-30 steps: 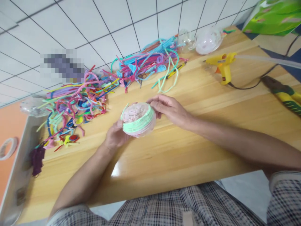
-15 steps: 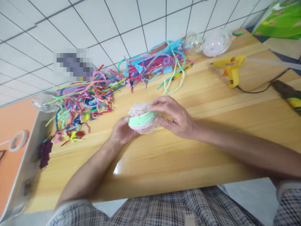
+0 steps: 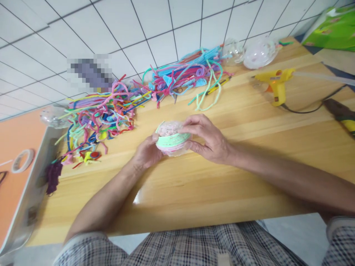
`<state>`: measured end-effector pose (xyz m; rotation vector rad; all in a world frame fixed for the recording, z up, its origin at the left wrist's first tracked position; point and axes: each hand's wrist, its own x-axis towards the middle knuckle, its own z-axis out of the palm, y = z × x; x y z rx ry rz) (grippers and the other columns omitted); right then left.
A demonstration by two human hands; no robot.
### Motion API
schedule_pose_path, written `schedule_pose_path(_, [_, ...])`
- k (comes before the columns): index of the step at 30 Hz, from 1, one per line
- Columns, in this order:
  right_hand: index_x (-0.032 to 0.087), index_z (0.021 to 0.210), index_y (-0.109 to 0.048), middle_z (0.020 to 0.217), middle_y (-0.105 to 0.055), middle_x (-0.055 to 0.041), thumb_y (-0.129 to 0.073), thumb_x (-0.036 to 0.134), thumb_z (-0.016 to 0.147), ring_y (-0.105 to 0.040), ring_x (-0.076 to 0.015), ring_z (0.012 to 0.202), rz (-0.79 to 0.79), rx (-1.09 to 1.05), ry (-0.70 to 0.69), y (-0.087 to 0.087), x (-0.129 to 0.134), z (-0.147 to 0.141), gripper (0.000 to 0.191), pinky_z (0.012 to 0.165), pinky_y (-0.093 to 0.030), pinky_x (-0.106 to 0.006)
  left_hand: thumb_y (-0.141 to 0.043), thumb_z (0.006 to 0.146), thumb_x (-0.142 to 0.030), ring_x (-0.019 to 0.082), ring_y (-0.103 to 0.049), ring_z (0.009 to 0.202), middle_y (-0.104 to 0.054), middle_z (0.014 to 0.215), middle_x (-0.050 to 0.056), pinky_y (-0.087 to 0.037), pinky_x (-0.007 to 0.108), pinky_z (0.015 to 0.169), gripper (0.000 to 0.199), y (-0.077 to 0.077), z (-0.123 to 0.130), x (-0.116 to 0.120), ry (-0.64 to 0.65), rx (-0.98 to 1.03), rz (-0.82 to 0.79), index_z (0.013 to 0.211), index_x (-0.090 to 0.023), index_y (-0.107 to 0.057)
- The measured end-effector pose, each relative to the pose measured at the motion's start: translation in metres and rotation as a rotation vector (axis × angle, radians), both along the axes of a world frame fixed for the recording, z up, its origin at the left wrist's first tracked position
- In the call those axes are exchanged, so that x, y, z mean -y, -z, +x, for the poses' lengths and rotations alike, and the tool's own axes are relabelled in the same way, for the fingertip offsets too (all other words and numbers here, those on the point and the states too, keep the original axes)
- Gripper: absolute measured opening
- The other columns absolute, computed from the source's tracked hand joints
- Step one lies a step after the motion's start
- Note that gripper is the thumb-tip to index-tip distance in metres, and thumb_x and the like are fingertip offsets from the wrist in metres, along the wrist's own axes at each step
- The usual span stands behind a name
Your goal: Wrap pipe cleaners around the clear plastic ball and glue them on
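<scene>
A clear plastic ball [image 3: 173, 139] wrapped with mint-green and pale pink pipe cleaner is held over the table between both hands. My left hand [image 3: 148, 150] closes round its left and lower side, thumb on the upper edge. Against the right side, my right hand [image 3: 206, 139] presses with thumb and fingertips. A thin light-green pipe cleaner end [image 3: 160, 125] sticks up at the ball's upper left. The fingers under the ball are hidden.
Pipe cleaners [image 3: 102, 114] lie heaped along the wall, with scissors [image 3: 177, 92] among them. Clear balls [image 3: 260, 53] stand at the back right. A yellow glue gun [image 3: 277, 85], its cord and pliers [image 3: 340, 114] lie on the right. A tape roll [image 3: 22, 161] is far left.
The view has shifted slightly, so most things appear a little further right. Both hands keep hold of the ball, and the pipe cleaner end at its upper left shows more clearly.
</scene>
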<state>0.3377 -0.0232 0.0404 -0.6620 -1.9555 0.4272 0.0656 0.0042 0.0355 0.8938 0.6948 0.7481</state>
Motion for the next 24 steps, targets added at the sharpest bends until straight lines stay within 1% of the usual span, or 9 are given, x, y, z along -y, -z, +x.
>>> schedule_pose_path(3, [0.039, 0.152, -0.066, 0.136, -0.072, -0.0080, -0.064, 0.051, 0.115, -0.069, -0.0276, 0.129, 0.000, -0.004, 0.022, 0.0002, -0.0001, 0.0004, 0.039, 0.111, -0.060, -0.053, -0.098, 0.077, -0.062, 0.031, -0.083, 0.128, -0.084, 0.144, 0.002, -0.074, 0.037, 0.097, 0.061, -0.0004, 0.0010, -0.0002, -0.002, -0.026, 0.012, 0.127, -0.030, -0.084])
schedule_pose_path(5, [0.037, 0.150, -0.067, 0.135, -0.073, -0.0085, -0.065, 0.050, 0.115, -0.070, -0.0275, 0.129, 0.016, -0.018, 0.032, -0.0002, -0.0001, 0.0006, 0.038, 0.111, -0.060, -0.053, -0.098, 0.076, -0.063, 0.033, -0.081, 0.135, -0.082, 0.148, 0.003, -0.073, 0.040, 0.100, 0.067, -0.0004, 0.0011, -0.0003, 0.003, -0.039, 0.024, 0.132, -0.030, -0.083])
schedule_pose_path(6, [0.036, 0.150, -0.067, 0.135, -0.073, -0.0087, -0.066, 0.050, 0.114, -0.070, -0.0274, 0.128, 0.031, -0.022, 0.035, -0.0004, 0.0000, 0.0008, 0.038, 0.111, -0.061, -0.053, -0.098, 0.075, -0.063, 0.034, -0.080, 0.136, -0.082, 0.148, 0.004, -0.073, 0.041, 0.101, 0.067, -0.0008, 0.0012, -0.0002, 0.002, -0.039, 0.032, 0.132, -0.030, -0.083])
schedule_pose_path(9, [0.035, 0.155, -0.065, 0.137, -0.073, -0.0101, -0.066, 0.047, 0.115, -0.071, -0.0276, 0.129, 0.084, -0.005, 0.051, 0.0004, 0.0006, 0.0017, 0.042, 0.109, -0.063, -0.052, -0.099, 0.075, -0.063, 0.033, -0.082, 0.128, -0.084, 0.142, 0.006, -0.074, 0.037, 0.093, 0.066, -0.0035, 0.0017, 0.0013, -0.027, -0.029, 0.030, 0.127, -0.026, -0.084])
schedule_pose_path(13, [0.033, 0.164, -0.061, 0.144, -0.073, -0.0140, -0.063, 0.045, 0.116, -0.072, -0.0307, 0.132, 0.209, 0.100, 0.139, 0.0042, 0.0020, 0.0028, 0.050, 0.109, -0.066, -0.055, -0.101, 0.076, -0.057, 0.025, -0.085, 0.106, -0.086, 0.134, 0.005, -0.070, 0.028, 0.078, 0.080, -0.0069, 0.0019, 0.0043, -0.107, -0.013, -0.028, 0.145, -0.026, -0.076])
schedule_pose_path(16, [0.032, 0.162, -0.064, 0.140, -0.077, -0.0141, -0.065, 0.038, 0.115, -0.075, -0.0320, 0.131, 0.352, 0.180, 0.228, 0.0068, 0.0023, 0.0022, 0.048, 0.109, -0.066, -0.056, -0.103, 0.075, -0.055, 0.024, -0.085, 0.099, -0.087, 0.130, 0.004, -0.069, 0.027, 0.073, 0.084, -0.0070, 0.0031, 0.0055, -0.135, 0.017, -0.052, 0.148, -0.026, -0.074])
schedule_pose_path(19, [0.030, 0.159, -0.067, 0.130, -0.082, -0.0116, -0.071, 0.031, 0.111, -0.078, -0.0286, 0.120, 0.420, 0.193, 0.283, 0.0071, 0.0025, 0.0012, 0.047, 0.102, -0.069, -0.049, -0.103, 0.074, -0.056, 0.025, -0.085, 0.101, -0.087, 0.130, 0.003, -0.069, 0.028, 0.073, 0.087, -0.0059, 0.0044, 0.0058, -0.138, 0.029, -0.059, 0.150, -0.027, -0.073])
schedule_pose_path(21, [0.033, 0.157, -0.068, 0.125, -0.084, -0.0090, -0.075, 0.028, 0.110, -0.080, -0.0259, 0.114, 0.414, 0.180, 0.292, 0.0065, 0.0030, 0.0007, 0.048, 0.098, -0.069, -0.046, -0.103, 0.074, -0.056, 0.027, -0.085, 0.106, -0.085, 0.137, 0.004, -0.069, 0.029, 0.073, 0.094, -0.0051, 0.0043, 0.0059, -0.142, 0.025, -0.052, 0.157, -0.030, -0.068])
schedule_pose_path(24, [0.034, 0.153, -0.070, 0.125, -0.085, -0.0075, -0.077, 0.026, 0.108, -0.082, -0.0241, 0.111, 0.402, 0.146, 0.285, 0.0056, 0.0037, 0.0002, 0.046, 0.095, -0.070, -0.043, -0.101, 0.076, -0.059, 0.030, -0.084, 0.114, -0.081, 0.148, 0.007, -0.067, 0.031, 0.072, 0.102, -0.0042, 0.0029, 0.0059, -0.132, 0.013, -0.035, 0.165, -0.031, -0.061])
